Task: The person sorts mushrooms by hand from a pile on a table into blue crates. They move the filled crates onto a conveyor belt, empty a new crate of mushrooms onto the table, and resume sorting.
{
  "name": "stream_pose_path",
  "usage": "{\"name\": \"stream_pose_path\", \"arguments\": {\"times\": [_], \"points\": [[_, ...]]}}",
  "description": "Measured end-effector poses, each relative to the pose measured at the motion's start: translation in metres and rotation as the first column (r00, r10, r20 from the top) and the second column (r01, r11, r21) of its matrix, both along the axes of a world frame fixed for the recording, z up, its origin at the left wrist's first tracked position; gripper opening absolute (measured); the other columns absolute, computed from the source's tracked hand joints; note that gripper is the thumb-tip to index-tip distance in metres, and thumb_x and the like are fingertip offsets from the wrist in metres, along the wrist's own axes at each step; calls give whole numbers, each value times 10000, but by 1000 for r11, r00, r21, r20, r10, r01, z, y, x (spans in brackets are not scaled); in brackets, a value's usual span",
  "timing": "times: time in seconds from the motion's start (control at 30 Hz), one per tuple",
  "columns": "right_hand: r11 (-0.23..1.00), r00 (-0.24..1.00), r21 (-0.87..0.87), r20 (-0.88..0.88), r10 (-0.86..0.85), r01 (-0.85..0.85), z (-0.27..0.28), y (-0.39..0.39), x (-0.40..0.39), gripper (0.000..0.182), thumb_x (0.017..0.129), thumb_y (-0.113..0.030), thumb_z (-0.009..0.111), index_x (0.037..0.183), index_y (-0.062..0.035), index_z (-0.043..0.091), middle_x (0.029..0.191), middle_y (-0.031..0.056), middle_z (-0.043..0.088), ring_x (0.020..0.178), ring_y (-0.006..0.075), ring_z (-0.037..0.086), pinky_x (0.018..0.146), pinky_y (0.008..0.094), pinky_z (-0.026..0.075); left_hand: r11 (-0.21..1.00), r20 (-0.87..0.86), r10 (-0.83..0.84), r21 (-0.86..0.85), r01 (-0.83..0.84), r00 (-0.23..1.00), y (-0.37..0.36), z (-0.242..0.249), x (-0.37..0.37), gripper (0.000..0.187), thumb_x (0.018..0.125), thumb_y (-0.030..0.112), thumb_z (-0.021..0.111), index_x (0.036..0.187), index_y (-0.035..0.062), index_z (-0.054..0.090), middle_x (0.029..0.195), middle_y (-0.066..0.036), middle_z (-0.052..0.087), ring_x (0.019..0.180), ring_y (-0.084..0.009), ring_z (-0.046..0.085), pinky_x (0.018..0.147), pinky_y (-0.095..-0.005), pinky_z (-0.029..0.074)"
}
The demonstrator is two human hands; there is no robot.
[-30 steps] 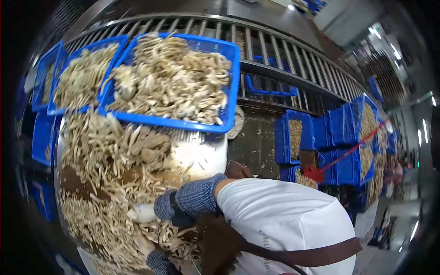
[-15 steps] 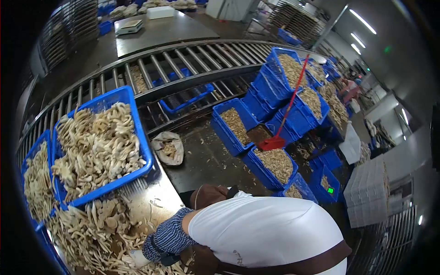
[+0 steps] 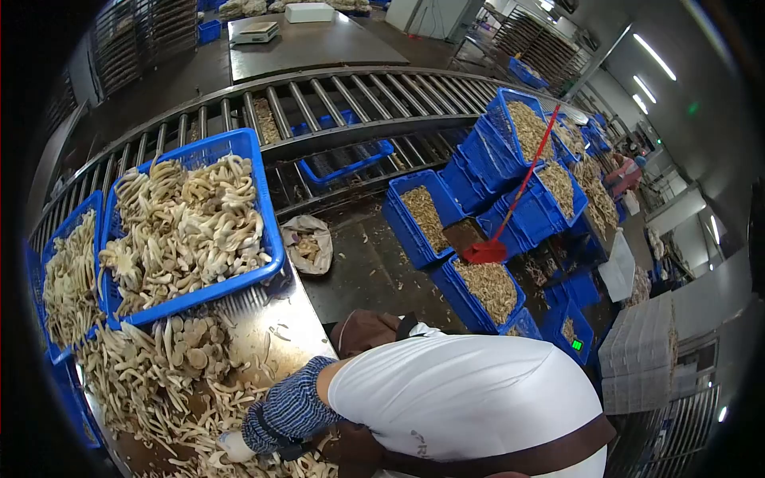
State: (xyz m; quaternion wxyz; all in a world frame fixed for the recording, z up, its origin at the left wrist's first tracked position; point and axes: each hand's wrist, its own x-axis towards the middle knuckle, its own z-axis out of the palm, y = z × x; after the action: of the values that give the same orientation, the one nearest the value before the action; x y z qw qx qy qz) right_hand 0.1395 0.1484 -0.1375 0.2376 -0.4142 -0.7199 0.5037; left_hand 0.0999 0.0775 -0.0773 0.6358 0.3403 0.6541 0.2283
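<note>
My right hand, in a pale glove with a blue striped sleeve cover above it, is low among loose mushrooms heaped on a metal table. Its fingers are too small and hidden to read. Just above the heap, a blue basket full of pale mushrooms stands tilted in view. Another filled blue basket is at its left. My left hand is out of view. My white shirt and brown apron fill the lower right.
A roller conveyor runs behind the baskets. On the floor are an open white sack, stacked blue crates of mushroom pieces and a red broom. White crates stand at the right. Distant people are beyond.
The view has shifted, so the baskets, conveyor and crates sit further right and mostly slightly higher in the frame. My right hand stays low in the mushroom heap.
</note>
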Motion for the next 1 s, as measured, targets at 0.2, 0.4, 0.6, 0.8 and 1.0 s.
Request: {"name": "stream_pose_path", "arguments": {"times": [0.2,0.4,0.6,0.8,1.0], "points": [[925,991,-371,-69,-119,85,39,-3,18,275,970,-204,416,1112,9,516,926,142,607,806,299,573,747,483,424,997,-51,-77,-14,76,996,-5,-25,-49,878,777,370,775,1468,157,276,1491,-117,298,1351,-227,254,1069,-359,241],[655,917,-704,-14,-400,275,86,2,49,382,1033,-193,266,1320,23,394,960,153,569,805,303,539,749,458,427,929,-85,-371,-19,371,925,-16,-95,-187,1002,744,371,812,1529,186,218,1558,-116,238,1442,-237,190,1144,-371,191],[974,993,-228,112,32,-6,73,8,77,587,979,-429,385,1373,4,431,1229,217,569,1079,356,539,943,467,419,966,-148,-240,58,250,960,-2,-64,-132,761,798,324,763,1394,143,325,1319,-95,327,1229,-219,281,1035,-370,271],[842,984,-519,16,178,-144,141,13,134,624,840,-477,673,1221,8,577,979,183,694,796,277,652,706,423,552,888,-481,-77,366,279,874,-12,-3,-80,360,898,251,671,1162,63,514,928,-65,492,865,-188,450,834,-364,416],[895,998,-446,-65,3,-32,83,12,98,493,844,-255,695,1202,60,574,918,145,670,781,181,656,660,316,555,663,356,494,436,-608,794,-20,38,-79,247,911,161,667,1086,-6,617,789,-35,661,802,-154,634,882,-373,513]]}}
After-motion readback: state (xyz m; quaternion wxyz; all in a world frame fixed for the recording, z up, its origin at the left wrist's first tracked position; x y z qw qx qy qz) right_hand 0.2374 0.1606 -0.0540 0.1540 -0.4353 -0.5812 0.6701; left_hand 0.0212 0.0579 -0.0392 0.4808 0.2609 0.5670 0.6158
